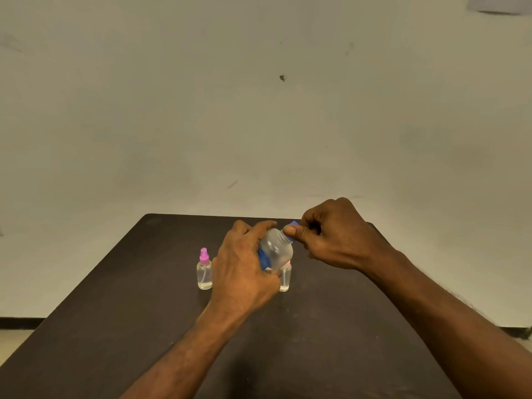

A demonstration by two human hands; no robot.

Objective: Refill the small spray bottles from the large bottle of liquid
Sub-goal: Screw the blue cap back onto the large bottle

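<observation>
My left hand (244,272) grips the body of the large clear bottle (277,250), which has a blue label and leans to the right above the table. At its neck, my right hand (331,240) pinches the blue cap (292,226). A small clear spray bottle with a pink top (204,270) stands upright to the left of my left hand. A second small spray bottle (284,279) stands just below the large bottle, mostly hidden behind it and my left hand.
Everything sits on a dark brown table (144,326) whose far edge lies just behind my hands. A bare pale wall (259,110) rises beyond it. A strip of floor shows at the lower left.
</observation>
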